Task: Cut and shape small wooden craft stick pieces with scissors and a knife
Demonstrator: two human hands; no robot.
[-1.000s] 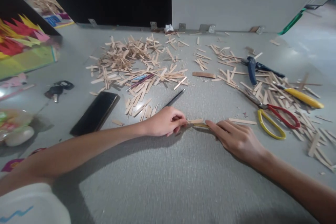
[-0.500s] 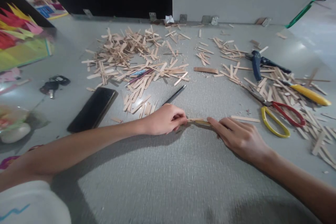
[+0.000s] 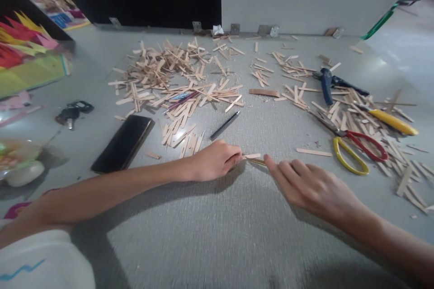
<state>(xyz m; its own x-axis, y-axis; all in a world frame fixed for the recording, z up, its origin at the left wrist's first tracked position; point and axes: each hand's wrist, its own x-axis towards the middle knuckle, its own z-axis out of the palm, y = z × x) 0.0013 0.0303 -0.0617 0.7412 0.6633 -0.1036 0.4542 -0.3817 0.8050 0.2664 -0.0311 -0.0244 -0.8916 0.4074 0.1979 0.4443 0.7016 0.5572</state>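
My left hand (image 3: 217,160) is closed in a pinch near the middle of the table, with a short length of wooden craft stick (image 3: 252,156) poking out of its fingertips. From the right, my right hand (image 3: 301,183) grips a thin yellowish strip (image 3: 257,161), index finger stretched along it. That strip lies just below the stick, its left end close to my left fingertips. Its kind is too small to make out. A dark pen (image 3: 224,125) lies behind my left hand. A single loose craft stick (image 3: 313,152) rests behind my right hand.
A heap of craft sticks (image 3: 162,65) spreads at the back left. Scissors (image 3: 352,140), blue-handled pliers (image 3: 327,86) and a yellow-handled tool (image 3: 393,122) lie among sticks on the right. A phone (image 3: 124,144) and keys (image 3: 73,114) are left. An upright panel (image 3: 288,0) bounds the back.
My right fingertips have dropped slightly towards me and left. A gap now shows between the craft stick's free end and my right index finger. My left hand keeps its pinch.
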